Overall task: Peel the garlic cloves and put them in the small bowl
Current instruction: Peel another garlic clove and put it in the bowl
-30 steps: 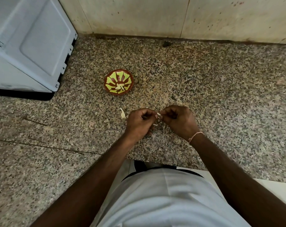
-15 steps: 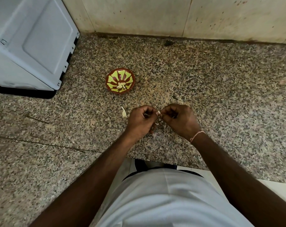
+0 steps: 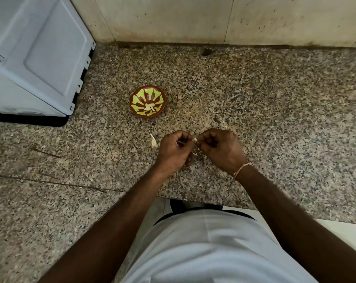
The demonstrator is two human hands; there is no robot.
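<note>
While pinched by both hands (image 3: 197,149), garlic clove (image 3: 195,139).

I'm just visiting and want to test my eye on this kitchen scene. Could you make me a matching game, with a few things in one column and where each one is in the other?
Things:
1. small bowl
2. garlic clove
3. loose garlic piece
4. white appliance

Places:
A. pinched between the left hand and the right hand
B. lying on the counter just left of the left hand
C. standing in the far left corner
D. on the counter beyond the hands, with peeled cloves in it

Pairs: 1-D, 2-A, 3-B, 4-C
</note>
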